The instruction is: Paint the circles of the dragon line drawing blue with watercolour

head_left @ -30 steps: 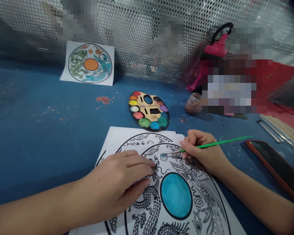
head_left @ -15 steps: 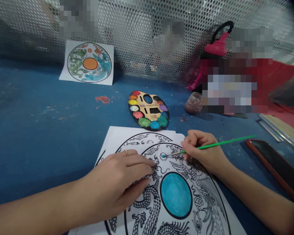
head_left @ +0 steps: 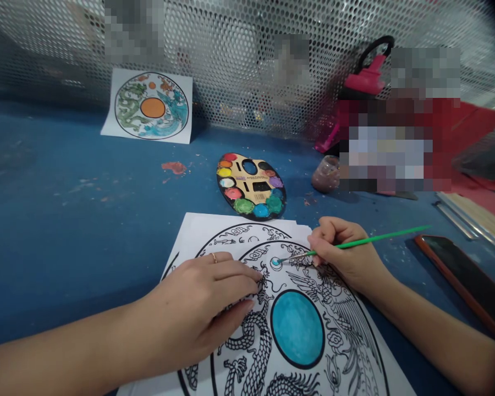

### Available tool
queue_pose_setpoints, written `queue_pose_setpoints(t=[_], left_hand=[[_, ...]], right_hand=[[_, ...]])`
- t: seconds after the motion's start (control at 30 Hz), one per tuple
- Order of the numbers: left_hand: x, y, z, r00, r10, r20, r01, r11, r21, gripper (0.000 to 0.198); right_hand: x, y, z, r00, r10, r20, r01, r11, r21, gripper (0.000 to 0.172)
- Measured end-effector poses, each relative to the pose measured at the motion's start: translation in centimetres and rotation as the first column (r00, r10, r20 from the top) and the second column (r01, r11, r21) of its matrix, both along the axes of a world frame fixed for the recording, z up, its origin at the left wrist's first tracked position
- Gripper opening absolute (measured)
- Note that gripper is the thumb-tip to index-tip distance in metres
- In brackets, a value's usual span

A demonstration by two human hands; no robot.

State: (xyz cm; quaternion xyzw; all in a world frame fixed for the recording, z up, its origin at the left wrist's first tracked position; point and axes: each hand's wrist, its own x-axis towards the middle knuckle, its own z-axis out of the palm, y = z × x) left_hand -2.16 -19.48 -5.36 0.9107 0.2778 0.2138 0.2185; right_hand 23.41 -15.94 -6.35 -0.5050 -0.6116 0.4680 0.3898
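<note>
Blue table (head_left: pixel 66 231), paint-flecked, backed by perforated metal mesh (head_left: pixel 231 49). Paintbrush (head_left: pixel 367 243): long axis runs from upper right down to lower left, green handle raised toward the table's right side, bristle tip touching a small teal circle on the printed dragon sheet (head_left: pixel 202 234) near the table's near edge. Right hand (head_left: pixel 346 256): fingers (head_left: pixel 325 231) pinched around the handle, low near the ferrule. Left hand (head_left: pixel 198 297): fingers spread, resting on the sheet, holding nothing. Beyond the sheet, a palette (head_left: pixel 251 168) with round wells of red, yellow, white, pink, green, teal, blue and purple paint; to its right, a glass jar (head_left: pixel 325 174) of murky brownish liquid.
</note>
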Motion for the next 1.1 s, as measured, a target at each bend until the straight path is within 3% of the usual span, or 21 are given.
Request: queue_pose_setpoints(t=[0.47,0.7,1.1], left_hand=[[0.05,0.17,0.04,1.0,-0.001,0.006,0.001,1.0,-0.003,0.021],[-0.07,-0.05,-0.13,1.0,0.003,0.007,-0.003,1.0,0.008,0.021],[0.06,0.03,0.04,1.0,0.007,0.016,-0.007,1.0,0.003,0.022]], right_hand=[[0.1,-0.02,0.04,0.998,0.039,0.046,-0.04,0.999,0.013,0.036],[0.09,0.07,-0.16,0.999,-0.028,-0.024,0.028,1.0,-0.007,0.035],[-0.45,-0.22,0.28,0.995,0.027,0.092,-0.027,1.0,0.001,0.034]])
